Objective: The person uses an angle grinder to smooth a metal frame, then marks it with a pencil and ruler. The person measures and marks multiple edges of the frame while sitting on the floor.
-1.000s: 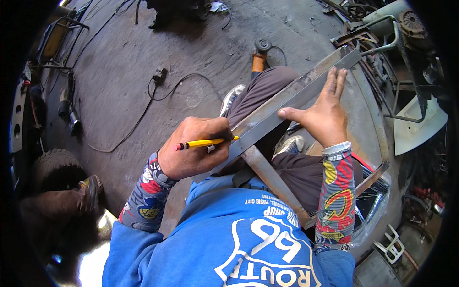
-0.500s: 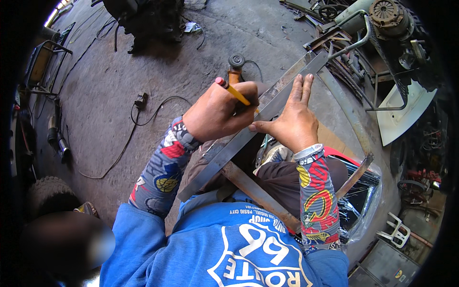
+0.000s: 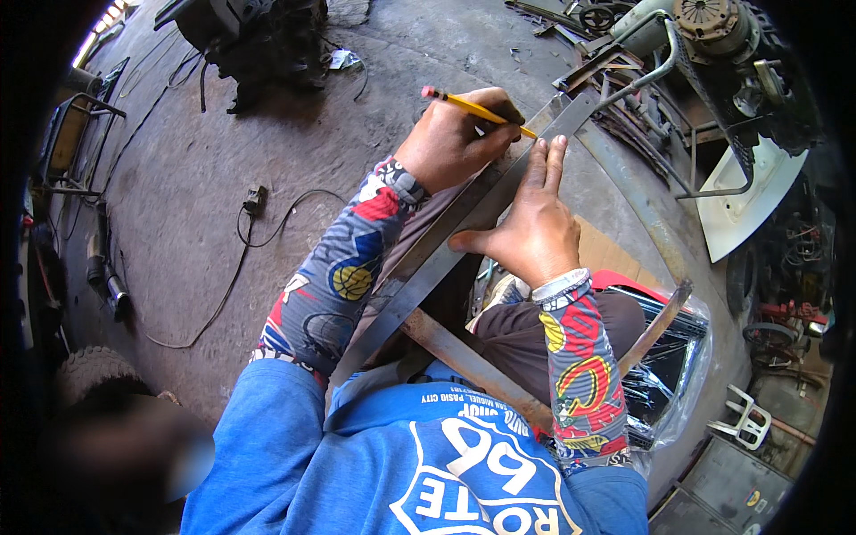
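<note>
My left hand (image 3: 464, 138) pinches a yellow pencil (image 3: 481, 109), its pink eraser up to the left and its point down near the upper end of a flat metal bar (image 3: 419, 290). This bar lies slantwise along a rusty metal frame (image 3: 473, 357) in front of my body. My right hand (image 3: 535, 230) rests on the bar, thumb spread to one side and two fingers stretched along it, pressing rather than gripping. Its remaining fingers are hard to make out. Dark-trousered legs show beneath the frame.
A black cord with a plug (image 3: 255, 201) lies on the concrete floor at left. A dark engine part (image 3: 259, 53) sits at the far left. Scrap metal (image 3: 615, 80), a white panel (image 3: 749, 201) and a plastic-wrapped item (image 3: 669, 374) stand on the right.
My left hand has moved up and right along the bar with the pencil, which now leans flatter. My right hand stays on the bar; the whole view has shifted slightly.
</note>
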Motion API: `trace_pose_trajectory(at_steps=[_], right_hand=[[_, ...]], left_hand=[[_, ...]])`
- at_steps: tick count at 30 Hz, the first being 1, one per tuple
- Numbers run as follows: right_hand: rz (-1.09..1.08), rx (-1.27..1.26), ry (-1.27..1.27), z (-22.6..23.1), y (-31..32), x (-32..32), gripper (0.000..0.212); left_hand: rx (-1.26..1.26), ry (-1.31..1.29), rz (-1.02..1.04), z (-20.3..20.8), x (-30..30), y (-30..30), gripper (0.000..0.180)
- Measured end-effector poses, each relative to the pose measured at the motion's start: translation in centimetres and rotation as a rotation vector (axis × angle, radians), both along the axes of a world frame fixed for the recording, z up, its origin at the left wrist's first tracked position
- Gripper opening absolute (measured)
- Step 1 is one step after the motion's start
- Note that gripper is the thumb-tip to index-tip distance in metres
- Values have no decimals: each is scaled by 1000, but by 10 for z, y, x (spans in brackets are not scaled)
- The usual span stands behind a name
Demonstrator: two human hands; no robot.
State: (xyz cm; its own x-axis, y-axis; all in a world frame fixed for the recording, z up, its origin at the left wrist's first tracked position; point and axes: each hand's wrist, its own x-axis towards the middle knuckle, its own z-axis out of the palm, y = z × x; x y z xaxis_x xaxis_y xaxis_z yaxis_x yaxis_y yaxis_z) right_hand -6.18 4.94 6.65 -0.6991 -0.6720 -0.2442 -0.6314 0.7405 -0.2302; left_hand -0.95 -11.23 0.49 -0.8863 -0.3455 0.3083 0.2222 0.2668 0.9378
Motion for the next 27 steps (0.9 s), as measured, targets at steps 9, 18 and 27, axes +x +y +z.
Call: trace_pose_trajectory(at_steps=[9, 18, 27], right_hand=[[33, 14, 31, -1, 0, 1, 150], [48, -52, 24, -4, 2, -1, 155], [79, -42, 58, -11, 6, -3, 158]], left_hand=[[-180, 58, 139, 2, -52, -3, 18], [-271, 96, 198, 6, -86, -3, 18], [-220, -2, 131, 14, -40, -1, 18]])
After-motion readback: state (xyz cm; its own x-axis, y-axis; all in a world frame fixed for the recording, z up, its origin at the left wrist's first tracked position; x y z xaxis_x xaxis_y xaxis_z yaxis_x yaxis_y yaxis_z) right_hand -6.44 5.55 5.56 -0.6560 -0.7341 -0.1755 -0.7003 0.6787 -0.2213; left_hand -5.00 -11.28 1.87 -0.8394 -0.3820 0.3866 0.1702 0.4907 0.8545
